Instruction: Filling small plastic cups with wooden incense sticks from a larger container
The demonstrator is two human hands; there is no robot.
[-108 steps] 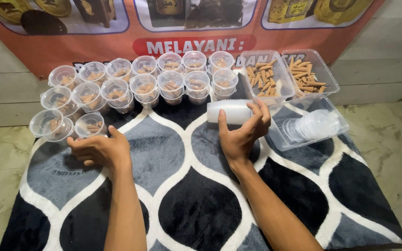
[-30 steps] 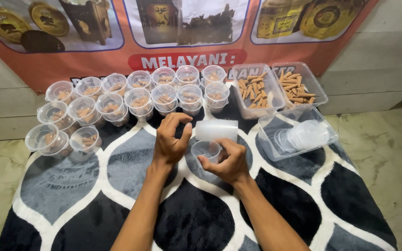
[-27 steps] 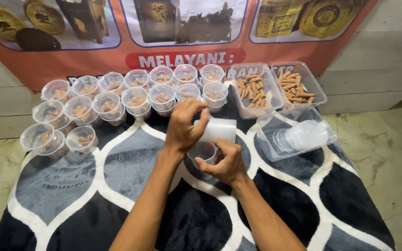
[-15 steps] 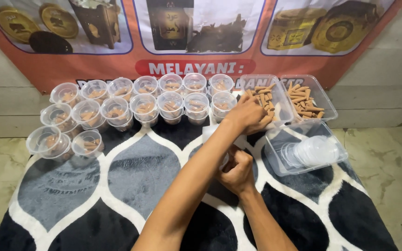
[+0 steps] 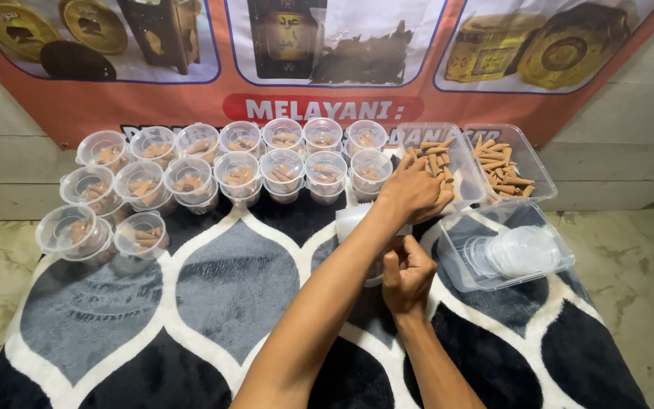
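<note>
My left hand [image 5: 412, 191] reaches across my right arm to a clear tray [image 5: 469, 189] of brown sticks [image 5: 434, 160], with its bunched fingertips down among them. Whether it grips any is hidden. My right hand [image 5: 406, 271] rests lower on the rug, curled around a small clear cup [image 5: 375, 276] that is mostly covered by my left forearm. A lying stack of empty clear cups [image 5: 348, 220] shows just left of my left wrist.
Several clear cups [image 5: 238, 168] holding brown pieces stand in rows at the back left. A second tray of sticks [image 5: 507, 163] and a clear box of round lids [image 5: 512, 254] sit at the right. All rest on a black, grey and white rug [image 5: 232, 284] below a red banner [image 5: 153, 98].
My left hand let go of the cup stack, crossed to the right and came down at the stick tray. My right hand stayed low with the small cup.
</note>
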